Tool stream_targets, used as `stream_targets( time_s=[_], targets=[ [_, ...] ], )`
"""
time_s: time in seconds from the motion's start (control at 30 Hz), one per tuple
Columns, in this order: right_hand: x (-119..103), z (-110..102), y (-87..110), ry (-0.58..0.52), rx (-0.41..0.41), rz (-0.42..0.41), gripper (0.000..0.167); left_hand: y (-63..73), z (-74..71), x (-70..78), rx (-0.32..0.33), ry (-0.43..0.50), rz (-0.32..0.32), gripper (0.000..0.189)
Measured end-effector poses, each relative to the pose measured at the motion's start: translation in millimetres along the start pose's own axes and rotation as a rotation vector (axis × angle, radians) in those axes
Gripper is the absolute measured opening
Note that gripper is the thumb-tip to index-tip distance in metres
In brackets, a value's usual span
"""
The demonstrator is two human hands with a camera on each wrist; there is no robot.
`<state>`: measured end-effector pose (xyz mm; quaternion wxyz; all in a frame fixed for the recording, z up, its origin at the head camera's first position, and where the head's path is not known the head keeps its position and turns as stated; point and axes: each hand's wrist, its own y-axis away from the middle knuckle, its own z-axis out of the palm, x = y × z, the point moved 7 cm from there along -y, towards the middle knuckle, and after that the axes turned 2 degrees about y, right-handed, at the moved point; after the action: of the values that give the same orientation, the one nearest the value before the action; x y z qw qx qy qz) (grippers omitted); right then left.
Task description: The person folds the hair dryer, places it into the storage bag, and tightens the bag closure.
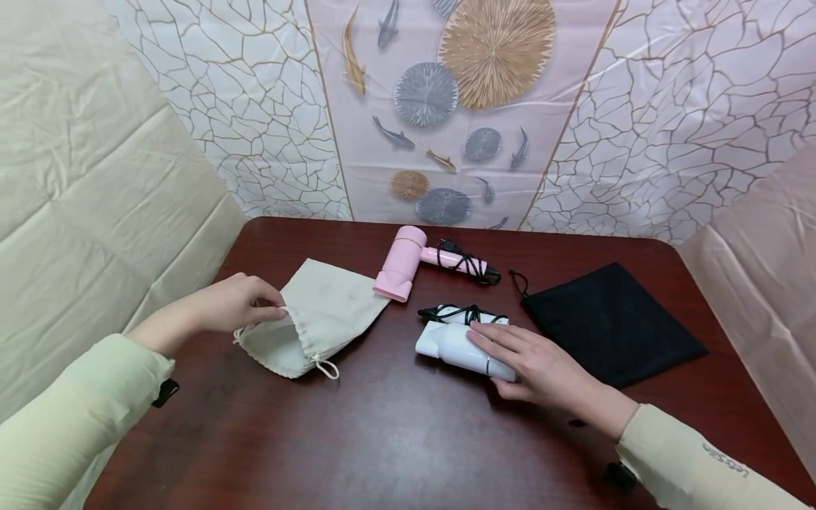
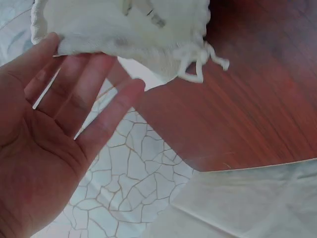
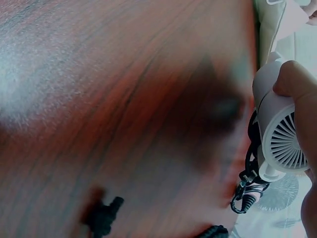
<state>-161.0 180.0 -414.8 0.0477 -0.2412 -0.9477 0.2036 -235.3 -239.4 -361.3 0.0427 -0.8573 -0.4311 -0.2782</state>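
My left hand (image 1: 239, 303) pinches the rim of a cream drawstring bag (image 1: 338, 297), its mouth held apart toward me. In the left wrist view the thumb (image 2: 49, 44) lies over the bag's edge (image 2: 119, 47) and the other fingers pass behind it. On the right, my right hand (image 1: 542, 361) grips a white hair dryer (image 1: 462, 345) from above, near its vented rear end (image 3: 287, 141). The dryer's handle is folded alongside its barrel, with a black cord (image 1: 468, 313) wound round it. Its nozzle points left, toward the bag.
A pink hair dryer (image 1: 404, 258) with a cord-wrapped handle lies farther back, its nozzle at the cream bag's corner. A flat black drawstring bag (image 1: 615, 322) lies at the right. The dark wooden table (image 1: 357, 439) is bordered by cloth-covered walls (image 1: 95, 142).
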Motion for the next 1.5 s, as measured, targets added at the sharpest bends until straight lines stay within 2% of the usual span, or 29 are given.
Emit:
stream_targets(
  time_s=[0.07,0.2,0.33,0.43,0.57,0.67,0.8,0.9,1.0,1.27,1.37,1.5],
  targets=[
    [0.2,-2.5,-0.8,0.007,0.008,-0.002,0.081,0.1,-4.4,1.8,-0.009,0.035,-0.026,0.012],
    [0.8,-5.7,-1.4,0.010,0.018,0.000,0.082,2.6,-14.0,-0.5,-0.020,0.147,-0.129,0.011],
    [1.0,-6.2,-0.8,0.010,0.009,0.007,0.080,9.8,-27.9,-5.3,0.013,0.263,-0.226,0.019],
    [1.0,-6.0,-0.1,0.009,0.007,0.006,0.079,17.9,-40.8,-9.0,0.054,0.307,-0.256,0.023],
    [1.1,-6.7,0.4,0.009,0.023,0.000,0.079,30.4,-58.6,-17.0,0.110,0.305,-0.298,0.023],
    [1.4,-6.7,0.5,0.010,0.031,0.000,0.077,38.2,-70.3,-22.0,0.156,0.259,-0.333,0.025],
    [1.6,-6.1,-0.8,0.012,0.030,-0.002,0.077,43.3,-76.7,-21.7,0.185,0.223,-0.353,0.028],
    [1.3,-5.9,-2.3,0.013,0.029,-0.005,0.077,40.9,-73.0,-15.0,0.181,0.234,-0.364,0.029],
    [0.5,-5.8,-3.6,0.007,0.037,-0.011,0.077,33.1,-64.6,-5.4,0.144,0.254,-0.367,0.028],
    [-2.7,-12.1,0.9,-0.003,0.035,0.008,0.071,-4.9,-30.5,24.7,-0.082,0.277,-0.300,0.022],
    [-4.6,-14.6,2.3,-0.008,0.036,0.014,0.068,-17.8,-19.1,33.5,-0.134,0.276,-0.293,0.021],
    [-8.1,-20.6,3.0,0.007,0.071,0.003,0.063,-36.7,-6.5,44.9,-0.171,0.263,-0.282,0.018]
  ],
)
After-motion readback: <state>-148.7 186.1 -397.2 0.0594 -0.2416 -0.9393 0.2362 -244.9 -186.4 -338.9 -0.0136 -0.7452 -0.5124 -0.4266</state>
